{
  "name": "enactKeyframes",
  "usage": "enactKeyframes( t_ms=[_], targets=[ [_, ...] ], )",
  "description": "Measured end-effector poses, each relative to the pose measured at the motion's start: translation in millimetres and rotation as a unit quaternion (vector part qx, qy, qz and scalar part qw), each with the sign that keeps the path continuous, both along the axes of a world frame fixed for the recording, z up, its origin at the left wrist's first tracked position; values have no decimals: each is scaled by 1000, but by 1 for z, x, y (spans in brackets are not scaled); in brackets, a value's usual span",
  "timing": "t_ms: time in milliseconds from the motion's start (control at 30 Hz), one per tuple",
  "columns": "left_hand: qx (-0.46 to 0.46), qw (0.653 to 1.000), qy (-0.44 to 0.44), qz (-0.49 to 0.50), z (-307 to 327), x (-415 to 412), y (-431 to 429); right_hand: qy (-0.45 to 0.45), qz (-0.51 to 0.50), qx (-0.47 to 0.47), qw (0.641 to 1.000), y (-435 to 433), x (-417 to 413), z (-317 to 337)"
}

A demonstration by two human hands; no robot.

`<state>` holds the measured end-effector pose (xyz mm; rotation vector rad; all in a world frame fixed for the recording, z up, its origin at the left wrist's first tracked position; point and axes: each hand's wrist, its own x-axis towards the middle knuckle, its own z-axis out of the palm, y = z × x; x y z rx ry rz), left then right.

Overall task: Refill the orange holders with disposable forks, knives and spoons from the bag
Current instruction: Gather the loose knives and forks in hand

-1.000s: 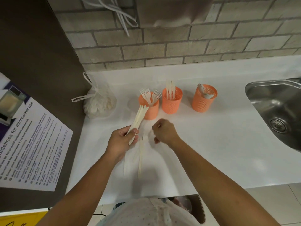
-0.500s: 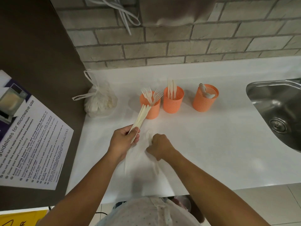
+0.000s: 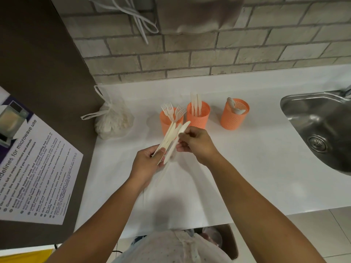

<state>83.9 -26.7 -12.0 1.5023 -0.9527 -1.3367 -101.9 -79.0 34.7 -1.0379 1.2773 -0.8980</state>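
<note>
Since 0.5 s: right hand (image 3: 197,144) risen from counter (image 3: 247,168), now pinching one knife (image 3: 185,125) against knife bundle (image 3: 169,134) gripped in left hand (image 3: 147,162). Fork holder (image 3: 165,124) just behind tips; bag (image 3: 114,122) left, sink (image 3: 311,118) well right.

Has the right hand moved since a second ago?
Yes: the right hand moved forward, toward the orange mesh holder of forks, and now pinches a cream plastic knife.

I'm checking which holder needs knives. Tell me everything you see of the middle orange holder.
The middle orange holder is an upright, open-topped cylinder of perforated, plastic-looking mesh, standing on the white counter. A few cream knives stand in it; much room is left. The right hand sits just below it in view.
</note>
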Motion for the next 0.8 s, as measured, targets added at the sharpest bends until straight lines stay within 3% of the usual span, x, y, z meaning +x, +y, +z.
enactKeyframes(
  t_ms=[167, 367, 500, 667, 800],
  targets=[
    [-27, 1000, -10, 5, 9, -7, 1, 0, 6, 3, 1000, -2, 4, -4],
    [-2, 1000, -2, 11, 17, -12, 1, 9, 12, -14, 1000, -4, 7, -5],
    [24, 999, 21, -35, 19, -12, 1, 3, 9, -5, 1000, -8, 7, -3],
    [75, 984, 148, -71, 25, -20, -1, 46, 39, -95, 994, -12, 3, 1],
    [63, 986, 106, -115, 27, -24, -6, 129, 47, -146, 980, -20, -3, 7]
  ],
)
